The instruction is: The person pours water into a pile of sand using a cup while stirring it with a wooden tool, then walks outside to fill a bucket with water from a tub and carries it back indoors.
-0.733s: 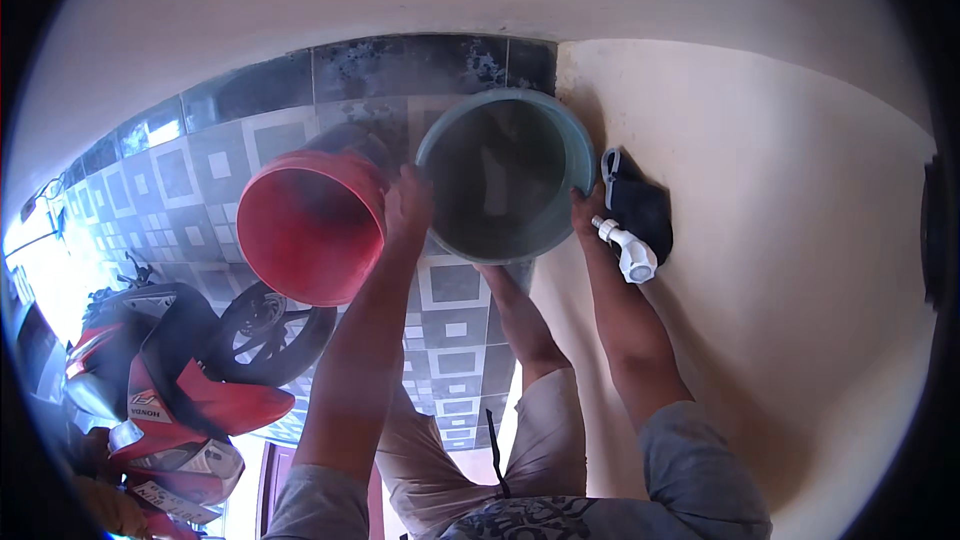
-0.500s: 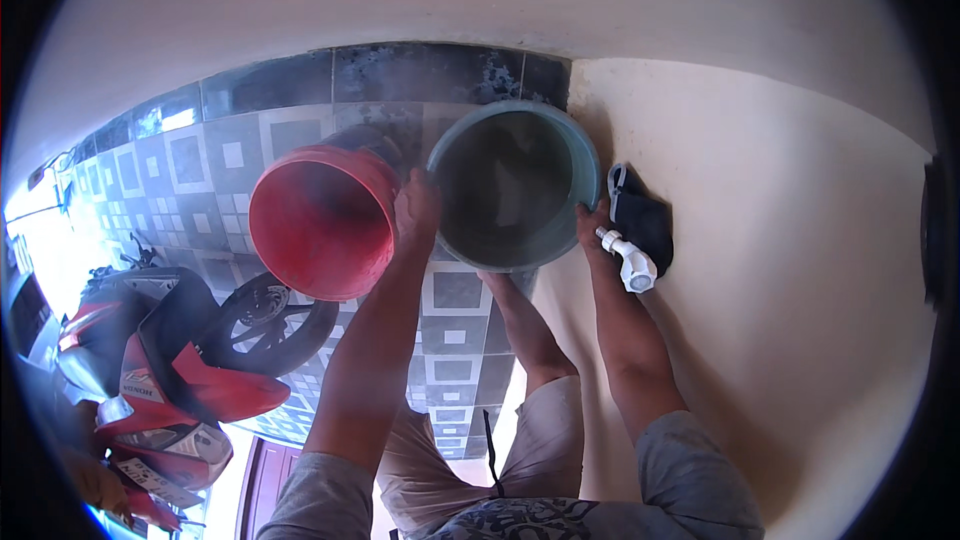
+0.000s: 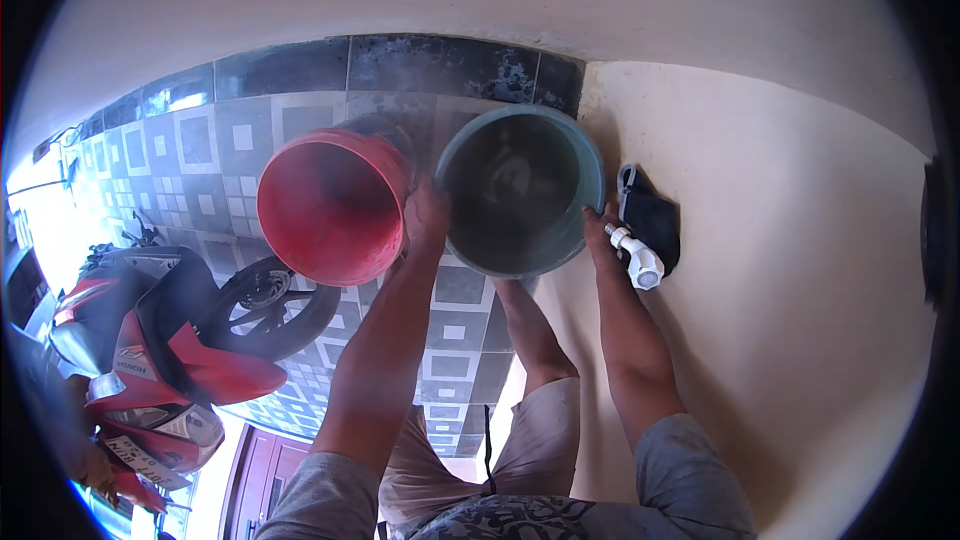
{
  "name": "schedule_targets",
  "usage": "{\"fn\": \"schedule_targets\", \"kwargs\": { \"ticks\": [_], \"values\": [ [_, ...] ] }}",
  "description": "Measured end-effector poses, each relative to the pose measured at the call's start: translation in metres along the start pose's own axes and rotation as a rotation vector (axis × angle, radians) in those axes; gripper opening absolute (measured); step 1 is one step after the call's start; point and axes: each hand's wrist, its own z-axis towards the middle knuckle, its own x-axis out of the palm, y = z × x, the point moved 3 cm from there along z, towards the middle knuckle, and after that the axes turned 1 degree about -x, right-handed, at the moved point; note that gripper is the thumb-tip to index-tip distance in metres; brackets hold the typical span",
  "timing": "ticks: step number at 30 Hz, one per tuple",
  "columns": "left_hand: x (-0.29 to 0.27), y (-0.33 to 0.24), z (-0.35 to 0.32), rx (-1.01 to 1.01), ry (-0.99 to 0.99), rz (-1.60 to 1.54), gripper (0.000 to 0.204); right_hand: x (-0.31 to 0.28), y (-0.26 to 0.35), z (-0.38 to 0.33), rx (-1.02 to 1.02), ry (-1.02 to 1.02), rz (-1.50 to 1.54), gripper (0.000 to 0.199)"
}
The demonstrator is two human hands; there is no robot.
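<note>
A teal bucket (image 3: 592,155) with dark, cloudy water (image 3: 500,215) in it stands in the corner by the wall. My left hand (image 3: 427,212) is closed at its left rim, squeezed between it and a red bucket (image 3: 310,240). Some of the left fingers are hidden. On the opposite side, my right hand (image 3: 598,224) grips the teal rim, thumb over the edge. The red bucket, its open mouth facing me, looks to have only a wet or stained inside; it is next to my left wrist.
A white tap (image 3: 640,262) sticks out from the right wall beside my right forearm, with a dark cloth-like item (image 3: 652,215) behind it. A red and black motorbike (image 3: 170,340) is at the left. Patterned tiles (image 3: 455,332) cover the floor.
The view has shifted slightly, so both buckets and my hands appear a little to the right. The light pattern on the water looks different. Both hands keep their places at the teal bucket.
</note>
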Motion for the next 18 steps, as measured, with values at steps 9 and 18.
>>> {"fn": "schedule_targets", "kwargs": {
  "ticks": [9, 18],
  "values": [
    [-0.007, 0.031, -0.054, -0.019, 0.024, -0.227, 0.031, 0.014, -0.058, -0.030, -0.072, -0.053, -0.117, 0.052],
    [-0.022, 0.087, -0.136, 0.111, -0.044, -0.203, 0.024, -0.021, -0.035, -0.110, -0.050, 0.036, -0.100, 0.037]
  ]
}}
